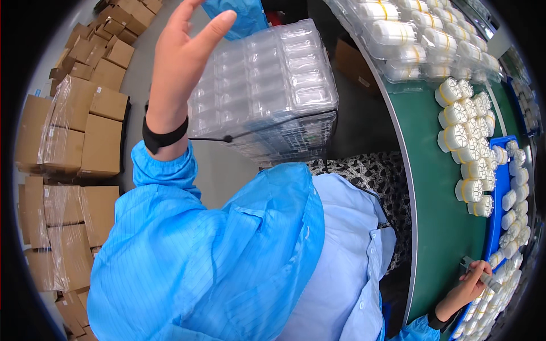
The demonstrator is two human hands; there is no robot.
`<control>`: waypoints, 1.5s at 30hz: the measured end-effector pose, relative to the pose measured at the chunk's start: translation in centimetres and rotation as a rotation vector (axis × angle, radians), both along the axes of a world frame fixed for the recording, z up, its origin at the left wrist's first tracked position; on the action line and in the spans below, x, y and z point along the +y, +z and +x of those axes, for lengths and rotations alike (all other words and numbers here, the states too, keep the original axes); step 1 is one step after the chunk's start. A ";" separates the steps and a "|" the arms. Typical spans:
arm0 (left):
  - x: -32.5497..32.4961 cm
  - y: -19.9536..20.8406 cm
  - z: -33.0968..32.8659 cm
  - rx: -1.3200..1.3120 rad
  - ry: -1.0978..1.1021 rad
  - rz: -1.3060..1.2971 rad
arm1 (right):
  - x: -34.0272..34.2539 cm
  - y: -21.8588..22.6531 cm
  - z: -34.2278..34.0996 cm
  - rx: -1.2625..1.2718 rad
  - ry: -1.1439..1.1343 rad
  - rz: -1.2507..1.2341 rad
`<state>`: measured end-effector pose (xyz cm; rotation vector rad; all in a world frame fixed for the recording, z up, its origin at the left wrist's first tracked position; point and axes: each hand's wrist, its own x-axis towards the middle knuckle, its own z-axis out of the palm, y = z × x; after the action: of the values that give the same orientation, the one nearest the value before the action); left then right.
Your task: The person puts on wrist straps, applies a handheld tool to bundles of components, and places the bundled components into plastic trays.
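Note:
My left hand (pixel 179 68) is raised at the upper left with its fingers spread and nothing in it. Around that wrist goes a black strap (pixel 165 135), from which a dark cord (pixel 273 124) runs across the stacked clear plastic trays (pixel 267 74) beside the hand. At the lower right, my right hand (pixel 473 282) has its fingers curled around a small grey piece (pixel 489 282) whose kind I cannot make out. It is at the edge of a blue tray (pixel 496 190) filled with white rolls banded in yellow (pixel 483 310). A second black strap (pixel 438 319) circles the right wrist.
A green worktable (pixel 435 227) curves along my right, with a cluster of white rolls (pixel 467 133) standing on it. Clear trays of rolls (pixel 418 37) are stacked at its far end. Wrapped cardboard boxes (pixel 79 131) line the left side; another box (pixel 355 62) stands under the table.

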<state>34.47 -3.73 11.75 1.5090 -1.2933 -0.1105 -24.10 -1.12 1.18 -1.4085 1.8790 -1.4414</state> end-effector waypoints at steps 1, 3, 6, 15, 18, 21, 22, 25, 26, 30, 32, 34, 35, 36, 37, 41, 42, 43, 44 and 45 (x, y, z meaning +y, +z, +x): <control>0.3 -0.5 1.3 0.002 0.010 0.000 | 0.0 0.1 0.1 0.002 0.010 0.000; 0.2 -3.3 4.4 -1.164 0.338 0.023 | 0.0 0.2 0.1 0.004 0.014 0.004; -0.3 -10.3 3.4 -1.038 0.078 0.415 | 0.0 0.1 -0.2 -0.007 0.016 0.005; -2.0 -20.8 0.0 -0.900 -0.304 0.305 | -0.1 -0.4 -0.4 0.008 -0.022 0.005; -2.4 -20.9 -0.3 -0.842 -0.315 0.354 | -0.1 -0.5 -1.0 0.024 -0.003 -0.007; -2.8 -21.2 0.2 -0.774 -0.363 0.317 | -0.2 -0.3 -1.1 0.039 0.035 -0.012; -2.8 -21.0 0.4 -0.755 -0.386 0.330 | -0.2 -0.3 -0.9 0.038 0.031 -0.011; -2.9 -20.5 0.5 -0.732 -0.404 0.332 | -0.2 -0.2 -0.5 0.027 0.017 -0.034; -2.8 -20.4 0.5 -0.725 -0.397 0.324 | -0.2 -0.2 -0.6 0.036 0.024 -0.024; -2.2 -19.2 0.4 -0.688 -0.353 0.250 | 0.0 -0.3 -0.9 0.035 0.051 -0.016; -2.3 -18.9 0.5 -0.730 -0.310 0.217 | -0.1 -0.5 -1.1 0.029 0.047 -0.022; -2.6 -18.6 0.7 -0.750 -0.299 0.187 | -0.1 -0.5 -1.1 0.024 0.042 -0.021; -2.7 -18.4 0.7 -0.767 -0.291 0.165 | -0.2 -0.5 -1.1 0.026 0.051 -0.025; -2.8 -18.3 0.7 -0.768 -0.293 0.160 | -0.1 -0.4 -1.1 0.029 0.058 -0.028; -2.8 -18.3 0.6 -0.768 -0.295 0.186 | -0.1 -0.4 -1.1 0.029 0.054 -0.031; -3.4 -19.0 0.4 -0.842 -0.300 0.238 | 0.1 -0.7 -1.1 0.022 0.066 -0.039; -3.7 -19.3 0.4 -0.841 -0.301 0.232 | 0.0 -0.7 -1.0 0.015 0.087 -0.064; -3.9 -19.5 0.6 -0.774 -0.312 0.234 | 0.1 -0.5 -1.2 0.018 0.084 -0.067; -4.0 -19.6 0.8 -0.706 -0.323 0.236 | 0.4 -0.4 -1.4 0.113 0.066 -0.111; -4.0 -19.4 0.8 -0.704 -0.326 0.232 | 0.5 -0.1 -1.3 0.209 0.045 -0.155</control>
<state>35.30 -7.68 -7.63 1.5790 -2.1490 0.0741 -25.41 -0.60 1.07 -1.7231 1.8770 -1.4956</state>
